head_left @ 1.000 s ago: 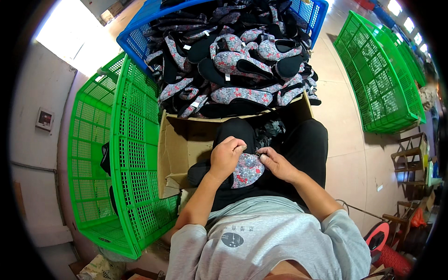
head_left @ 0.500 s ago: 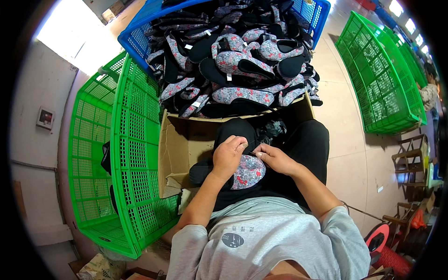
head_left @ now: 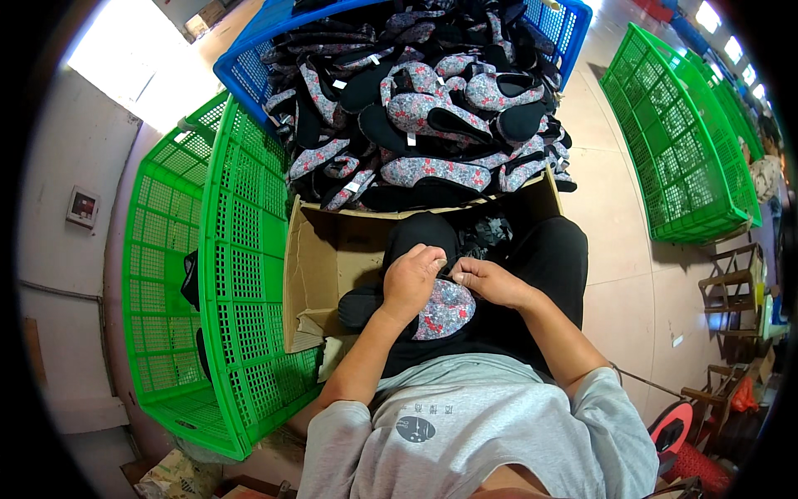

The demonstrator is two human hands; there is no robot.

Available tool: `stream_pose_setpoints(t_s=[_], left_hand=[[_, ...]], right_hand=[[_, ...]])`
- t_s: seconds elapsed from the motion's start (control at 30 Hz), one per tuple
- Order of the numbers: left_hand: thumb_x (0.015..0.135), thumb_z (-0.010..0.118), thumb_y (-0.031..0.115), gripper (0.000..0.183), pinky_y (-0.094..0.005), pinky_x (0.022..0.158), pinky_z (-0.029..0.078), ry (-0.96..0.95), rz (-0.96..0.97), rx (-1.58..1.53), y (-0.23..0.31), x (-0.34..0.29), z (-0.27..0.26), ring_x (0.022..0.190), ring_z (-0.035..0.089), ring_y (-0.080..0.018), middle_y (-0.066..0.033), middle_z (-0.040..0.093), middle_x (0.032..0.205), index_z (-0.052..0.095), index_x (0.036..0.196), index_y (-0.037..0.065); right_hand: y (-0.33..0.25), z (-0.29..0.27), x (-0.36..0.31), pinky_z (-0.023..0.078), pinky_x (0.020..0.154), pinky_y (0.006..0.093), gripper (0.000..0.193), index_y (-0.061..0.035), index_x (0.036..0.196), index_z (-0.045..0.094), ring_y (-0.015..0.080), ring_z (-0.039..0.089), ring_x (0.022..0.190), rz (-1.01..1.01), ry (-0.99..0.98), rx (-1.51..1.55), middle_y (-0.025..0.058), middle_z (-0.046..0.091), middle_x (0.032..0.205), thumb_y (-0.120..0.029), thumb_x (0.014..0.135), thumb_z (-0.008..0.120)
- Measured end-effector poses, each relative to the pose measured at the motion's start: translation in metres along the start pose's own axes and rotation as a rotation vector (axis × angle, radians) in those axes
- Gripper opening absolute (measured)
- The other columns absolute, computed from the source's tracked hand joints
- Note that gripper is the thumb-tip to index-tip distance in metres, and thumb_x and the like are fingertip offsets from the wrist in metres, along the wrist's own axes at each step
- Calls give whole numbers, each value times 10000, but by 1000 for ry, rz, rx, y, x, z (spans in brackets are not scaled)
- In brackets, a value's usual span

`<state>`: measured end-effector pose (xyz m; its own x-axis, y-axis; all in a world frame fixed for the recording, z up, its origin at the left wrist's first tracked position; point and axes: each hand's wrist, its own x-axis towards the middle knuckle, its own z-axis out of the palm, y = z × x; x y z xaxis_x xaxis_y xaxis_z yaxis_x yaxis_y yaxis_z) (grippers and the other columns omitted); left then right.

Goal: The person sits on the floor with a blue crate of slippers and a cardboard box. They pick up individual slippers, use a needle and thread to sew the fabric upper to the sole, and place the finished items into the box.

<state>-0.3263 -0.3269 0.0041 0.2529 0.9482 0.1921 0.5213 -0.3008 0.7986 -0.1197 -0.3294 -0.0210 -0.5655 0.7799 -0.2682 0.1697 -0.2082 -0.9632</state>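
A slipper [head_left: 447,313] with a grey floral upper patterned in red lies on my lap, its rounded toe toward me. My left hand [head_left: 411,281] is closed at the slipper's left far edge, fingers curled and thumb pressed in. Close beside it, my right hand [head_left: 492,281] is closed in a pinch at the slipper's dark opening, with thumb and forefinger together. Whatever lies between the right fingertips is too small to make out. The hands hide much of the slipper's far part.
An open cardboard box [head_left: 312,274] stands around my knees. Beyond it, a blue crate [head_left: 248,68] is heaped with similar floral and black slippers [head_left: 432,116]. Green mesh crates [head_left: 241,283] stand at my left, another green crate [head_left: 665,141] at the far right. Wooden stools [head_left: 731,287] stand right.
My left fingers have shifted slightly and curl closer over the slipper's edge. The right hand keeps its pinch almost in place. The whole view has moved a little.
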Motion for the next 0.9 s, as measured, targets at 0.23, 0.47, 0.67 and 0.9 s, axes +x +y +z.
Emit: stream_pose_setpoints(t_s=[0.23,0.47,0.67,0.9], left_hand=[[902,635,128,94,-362,664,486,-2,-1,19,3,0,-1,755,625,-303,-105,634,871,671,957,62],[907,630,136,94,-367,665,487,3,12,32,0,0,0,759,626,-310,-106,632,873,669,958,66],[903,635,133,93,-374,670,490,19,-8,36,-2,0,0,769,627,-320,-110,635,872,668,958,65],[880,647,118,82,-409,691,484,126,139,168,5,16,-6,796,619,-335,-110,633,843,673,929,57]], right_hand=[[-2,1,0,382,648,211,154,-66,1005,613,38,425,745,-3,-2,25,-63,518,842,-189,1040,528],[-4,2,0,374,631,206,146,-73,1000,613,34,420,726,-8,-3,29,-66,516,828,-189,1038,533],[0,4,0,404,662,205,144,-58,1060,626,41,461,755,7,35,87,-50,551,873,-188,1010,591],[5,25,-18,476,810,240,416,-11,1175,624,77,561,920,40,-29,185,16,641,1024,-263,883,779]])
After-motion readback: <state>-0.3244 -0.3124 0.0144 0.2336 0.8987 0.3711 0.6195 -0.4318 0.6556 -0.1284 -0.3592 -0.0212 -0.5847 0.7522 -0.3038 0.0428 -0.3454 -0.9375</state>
